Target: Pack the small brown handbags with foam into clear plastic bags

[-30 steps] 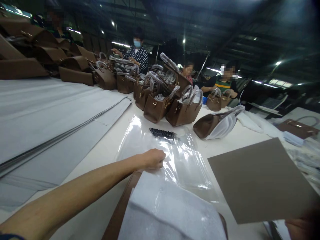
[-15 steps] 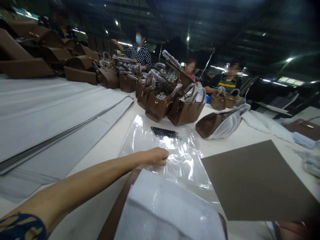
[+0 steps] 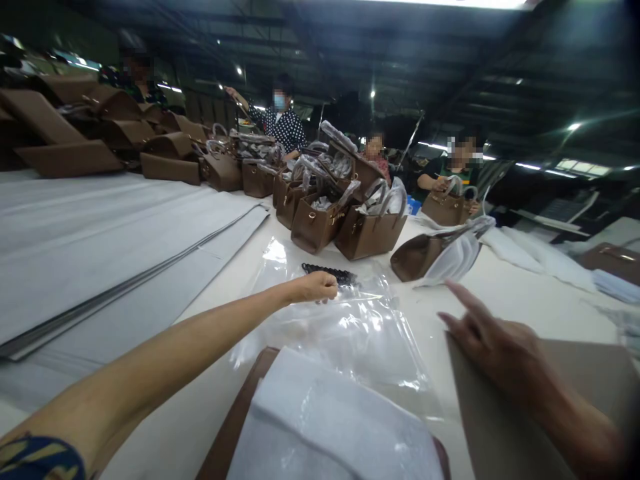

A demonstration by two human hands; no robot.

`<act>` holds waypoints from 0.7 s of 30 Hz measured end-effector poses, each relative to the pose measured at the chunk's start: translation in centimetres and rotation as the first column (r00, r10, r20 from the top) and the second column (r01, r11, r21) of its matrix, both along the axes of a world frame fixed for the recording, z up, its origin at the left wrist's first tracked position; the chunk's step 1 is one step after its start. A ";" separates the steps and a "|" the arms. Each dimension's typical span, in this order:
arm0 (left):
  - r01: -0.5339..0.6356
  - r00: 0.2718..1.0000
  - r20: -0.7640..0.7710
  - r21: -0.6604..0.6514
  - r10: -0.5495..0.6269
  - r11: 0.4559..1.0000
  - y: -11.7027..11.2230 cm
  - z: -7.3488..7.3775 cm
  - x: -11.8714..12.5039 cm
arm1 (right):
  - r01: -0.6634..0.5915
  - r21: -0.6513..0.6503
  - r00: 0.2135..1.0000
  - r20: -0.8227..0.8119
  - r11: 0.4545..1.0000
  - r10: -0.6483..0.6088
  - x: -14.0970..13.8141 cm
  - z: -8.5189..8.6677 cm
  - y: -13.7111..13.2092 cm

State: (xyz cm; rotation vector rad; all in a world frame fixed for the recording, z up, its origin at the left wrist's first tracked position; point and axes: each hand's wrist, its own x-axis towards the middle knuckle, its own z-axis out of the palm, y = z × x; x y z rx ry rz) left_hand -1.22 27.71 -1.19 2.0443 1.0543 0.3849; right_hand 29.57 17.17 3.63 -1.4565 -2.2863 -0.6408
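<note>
My left hand (image 3: 315, 287) is closed on a clear plastic bag (image 3: 360, 333), pinching its upper layer, which rises slightly from the table. Beside the fingers, a black patterned strip (image 3: 345, 275) shows on or through the plastic. To the right, my right hand (image 3: 493, 340) hangs with thumb and forefinger apart and nothing between them. Under that hand is a flat grey-brown board (image 3: 590, 387), partly hidden by the forearm. Closest to me, a brown bag (image 3: 237, 413) lies with a white sheet (image 3: 335, 420) over it.
Brown handbags (image 3: 370, 230) with wrapped handles stand at the table's back, and another lies tilted (image 3: 415, 257) at right. Large white sheets (image 3: 125, 233) are stacked on the left, with brown bag pieces (image 3: 70, 157) piled behind. Several people work across the table.
My left hand has moved forward, drawing the plastic's upper layer along. My right hand has come into view, off the board, which now sits lower at the right.
</note>
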 end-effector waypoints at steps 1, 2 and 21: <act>0.005 1.000 -0.013 0.008 -0.005 1.000 -0.2 0.2 0.2 | -0.006 -0.111 0.999 0.040 0.994 0.011 -1.4 -0.1 1.3; 0.011 1.000 -0.027 0.020 -0.011 1.000 -0.4 0.5 0.4 | 0.009 -0.204 0.995 0.094 0.979 0.011 -2.8 -0.3 2.7; -0.125 0.979 -0.136 0.198 0.153 0.972 -3.8 1.1 0.0 | -0.104 -0.489 0.992 0.008 0.866 0.124 -6.8 -1.7 5.4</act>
